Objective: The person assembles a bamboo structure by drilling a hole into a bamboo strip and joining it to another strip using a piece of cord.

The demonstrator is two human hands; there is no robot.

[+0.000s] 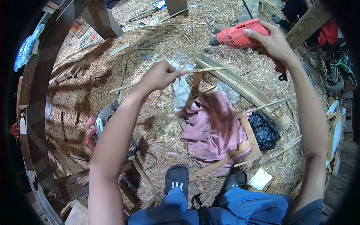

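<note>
My left hand (162,76) pinches a thin wooden strip (208,69) between thumb and fingers. The strip runs crosswise, with its other end showing past my wrist on the left. My right hand (276,42) is wrapped round the grip of a red electric drill (240,34), raised at the upper right. The drill's black chuck (214,41) points left, apart from the strip. I cannot make out a bit in it. Below the strip a crumpled pink cloth (213,127) lies on the floor, with a long grooved board (234,84) behind it.
Wood shavings (165,123) cover the floor. A black plastic bag (264,132) sits right of the cloth, among wooden offcuts (250,135). A red-and-grey power tool (93,135) lies by my left forearm. A curved wooden frame (32,97) borders the left; a person (292,13) is at the upper right.
</note>
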